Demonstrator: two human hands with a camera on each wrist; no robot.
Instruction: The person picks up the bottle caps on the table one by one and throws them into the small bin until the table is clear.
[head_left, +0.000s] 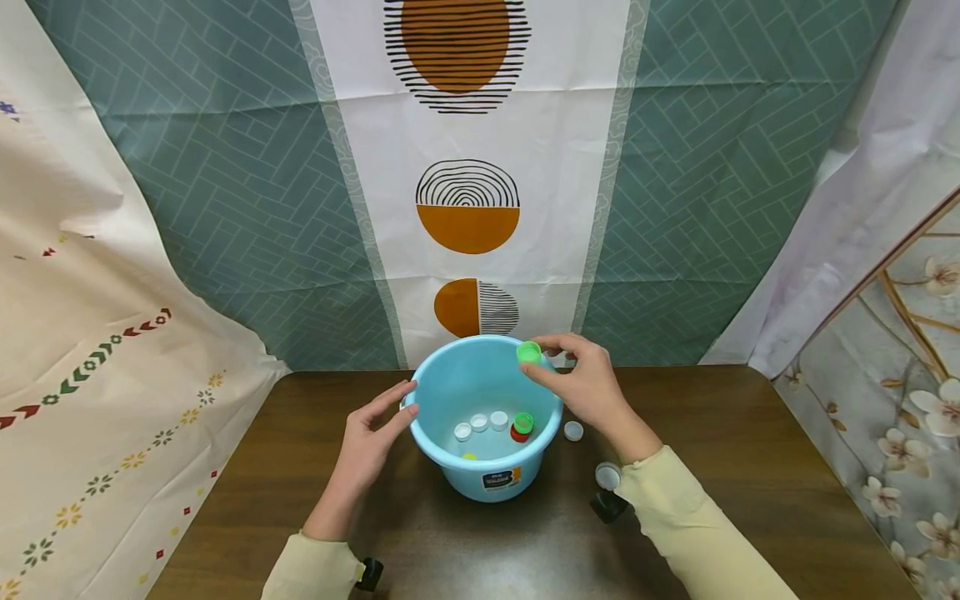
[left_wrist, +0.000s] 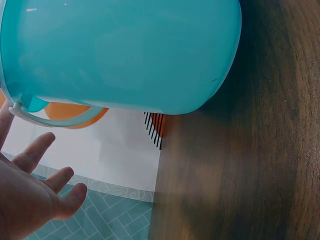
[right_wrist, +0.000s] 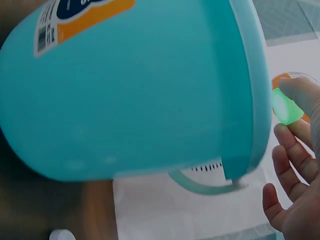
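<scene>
Head view: light-blue plastic bucket [head_left: 457, 475] w/ front label [head_left: 501, 478], lower ctr of frame, on dark wood table [head_left: 225, 500]. L hand [head_left: 372, 429] at bucket's left rim, fingers fairly straight, tips touching rim. R hand [head_left: 583, 379], right of ctr, pinches green bottle cap [head_left: 528, 352] at bucket's upper-right rim. In bucket I see 3 white caps [head_left: 478, 422] approx. in a row, 2nd green cap [head_left: 523, 422] overlapping red cap [head_left: 517, 436] (stacked or just leaning, can't tell), plus yellow bit [head_left: 469, 457] by near wall, mostly hidden. On table, right of bucket: small white cap [head_left: 573, 431] just beside it; larger white cap [head_left: 608, 476] lower right, next to R sleeve [head_left: 675, 500].

L wrist view: bucket runs sideways across top of frame, pale handle [left_wrist: 60, 122] at left. L fingers spread, lower left, not curled round anything visible.

R wrist view: bucket fills most of frame. Green bottle cap pinched btwn thumb + finger at right edge; other fingers loosely bent. A white cap, partly cut off, bottom left.
</scene>
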